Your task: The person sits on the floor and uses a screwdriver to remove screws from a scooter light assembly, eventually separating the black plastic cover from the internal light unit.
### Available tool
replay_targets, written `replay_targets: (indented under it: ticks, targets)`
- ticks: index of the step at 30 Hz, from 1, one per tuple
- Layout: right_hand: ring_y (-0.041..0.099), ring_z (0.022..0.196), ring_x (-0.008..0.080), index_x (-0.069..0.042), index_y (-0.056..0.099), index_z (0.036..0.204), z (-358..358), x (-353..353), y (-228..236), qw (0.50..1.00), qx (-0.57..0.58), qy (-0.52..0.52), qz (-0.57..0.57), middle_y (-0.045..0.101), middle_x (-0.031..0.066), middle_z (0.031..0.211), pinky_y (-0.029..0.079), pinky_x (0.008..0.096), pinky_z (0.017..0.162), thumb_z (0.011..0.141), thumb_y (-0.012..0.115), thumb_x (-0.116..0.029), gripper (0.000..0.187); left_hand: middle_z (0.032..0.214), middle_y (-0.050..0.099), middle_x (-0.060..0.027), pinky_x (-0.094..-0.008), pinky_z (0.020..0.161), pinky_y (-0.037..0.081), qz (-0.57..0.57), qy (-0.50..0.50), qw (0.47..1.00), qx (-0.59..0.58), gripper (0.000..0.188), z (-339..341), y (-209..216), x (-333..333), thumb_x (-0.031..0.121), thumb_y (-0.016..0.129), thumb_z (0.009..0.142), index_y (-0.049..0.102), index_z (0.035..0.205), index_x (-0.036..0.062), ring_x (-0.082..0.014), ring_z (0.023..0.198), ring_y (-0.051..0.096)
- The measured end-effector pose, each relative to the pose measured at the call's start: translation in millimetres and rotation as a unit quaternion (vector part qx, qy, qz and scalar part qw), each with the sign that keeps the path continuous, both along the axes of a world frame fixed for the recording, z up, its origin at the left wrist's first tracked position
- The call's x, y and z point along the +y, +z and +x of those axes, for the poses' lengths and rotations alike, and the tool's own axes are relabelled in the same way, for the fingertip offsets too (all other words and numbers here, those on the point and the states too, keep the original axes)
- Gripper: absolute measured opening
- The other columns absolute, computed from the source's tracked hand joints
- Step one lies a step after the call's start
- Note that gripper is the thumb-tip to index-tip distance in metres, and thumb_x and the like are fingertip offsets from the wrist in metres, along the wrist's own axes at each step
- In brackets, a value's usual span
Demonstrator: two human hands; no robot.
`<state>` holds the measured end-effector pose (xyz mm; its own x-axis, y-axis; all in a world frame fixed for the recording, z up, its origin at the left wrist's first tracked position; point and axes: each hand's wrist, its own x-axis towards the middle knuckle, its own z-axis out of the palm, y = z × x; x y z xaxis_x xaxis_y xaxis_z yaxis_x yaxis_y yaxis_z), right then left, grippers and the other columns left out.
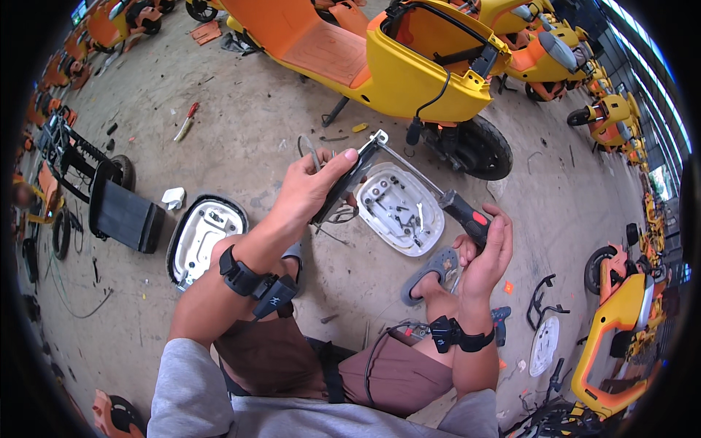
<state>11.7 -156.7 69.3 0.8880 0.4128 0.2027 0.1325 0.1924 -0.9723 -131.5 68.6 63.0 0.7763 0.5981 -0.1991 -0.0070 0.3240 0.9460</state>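
Note:
My left hand [310, 182] is closed around a long dark part [342, 188] that slants up to the right, with loose cables hanging from it. A light metal bracket [380, 139] forms its upper end. In my right hand [488, 252] is a screwdriver [466, 215] with a black and red handle. Its shaft runs up and left, and the tip is at or close to the bracket; actual contact is too small to tell. Beneath the shaft, a white tray [410, 247] on the floor holds several screws and small metal pieces.
A yellow and orange scooter [431, 87] stands ahead. Left of my legs lies a black-rimmed white shell [208, 233], beside a black box-like part [128, 219]. A red-handled tool [188, 120] rests farther off. At right are a black frame piece [540, 303] and a scooter body [613, 343].

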Motion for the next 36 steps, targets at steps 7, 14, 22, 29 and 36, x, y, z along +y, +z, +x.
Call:
replay_targets:
  ticks: [7, 14, 22, 29, 36]
  targets:
    - [0.046, 0.055, 0.0106, -0.002, 0.046, 0.125, -6.1, 4.0, 0.5, 0.998, -0.042, -0.010, 0.034, 0.049, 0.0022, 0.065, 0.043, 0.0258, 0.057, 0.097, 0.053, -0.026, 0.037, 0.093, 0.069, -0.0158, -0.0284, 0.064, 0.052, -0.008, 0.004, 1.000, -0.008, 0.040, 1.1, 0.5, -1.4, 0.040, 0.058, 0.097, 0.057, 0.100, 0.0001, -0.0164, 0.065, 0.065]
    - [0.051, 0.066, 0.0125, -0.002, 0.039, 0.134, -0.2, 4.2, -9.0, 0.982, -0.191, -0.016, -0.007, 0.053, 0.0047, 0.073, 0.045, 0.0260, 0.067, 0.097, 0.052, -0.024, 0.045, 0.095, 0.068, -0.0136, -0.0264, 0.063, 0.051, -0.029, 0.008, 0.999, 0.029, 0.044, 4.3, 1.3, 1.7, 0.041, 0.055, 0.097, 0.058, 0.109, -0.0014, -0.0154, 0.064, 0.064]
    - [0.046, 0.056, 0.0079, -0.003, 0.041, 0.136, -5.3, 4.6, -3.9, 0.998, 0.048, 0.050, 0.000, 0.055, 0.0049, 0.079, 0.038, 0.0205, 0.051, 0.100, 0.045, -0.021, 0.041, 0.095, 0.068, -0.0140, -0.0270, 0.064, 0.052, -0.035, 0.018, 0.999, 0.003, 0.045, 0.0, 4.4, 3.1, 0.042, 0.053, 0.098, 0.057, 0.112, -0.0013, -0.0159, 0.065, 0.064]
    - [0.048, 0.055, 0.0091, -0.003, 0.035, 0.142, -9.2, 16.9, -5.2, 0.995, -0.050, 0.023, 0.078, 0.056, 0.0152, 0.112, 0.045, 0.0226, 0.055, 0.098, 0.045, -0.017, 0.047, 0.094, 0.068, -0.0139, -0.0269, 0.064, 0.052, -0.034, 0.019, 0.999, -0.008, 0.044, 0.3, 4.4, 0.9, 0.042, 0.054, 0.098, 0.058, 0.111, -0.0004, -0.0157, 0.065, 0.064]
    - [0.051, 0.061, 0.0099, -0.002, 0.033, 0.142, -5.8, 6.7, 4.6, 0.998, 0.024, 0.019, 0.058, 0.056, 0.0174, 0.117, 0.047, 0.0241, 0.055, 0.094, 0.046, -0.014, 0.051, 0.091, 0.069, -0.0136, -0.0264, 0.063, 0.051, 0.010, 0.022, 1.000, 0.009, 0.035, -0.2, 2.9, 0.0, 0.039, 0.059, 0.096, 0.056, 0.097, 0.0033, -0.0152, 0.064, 0.064]
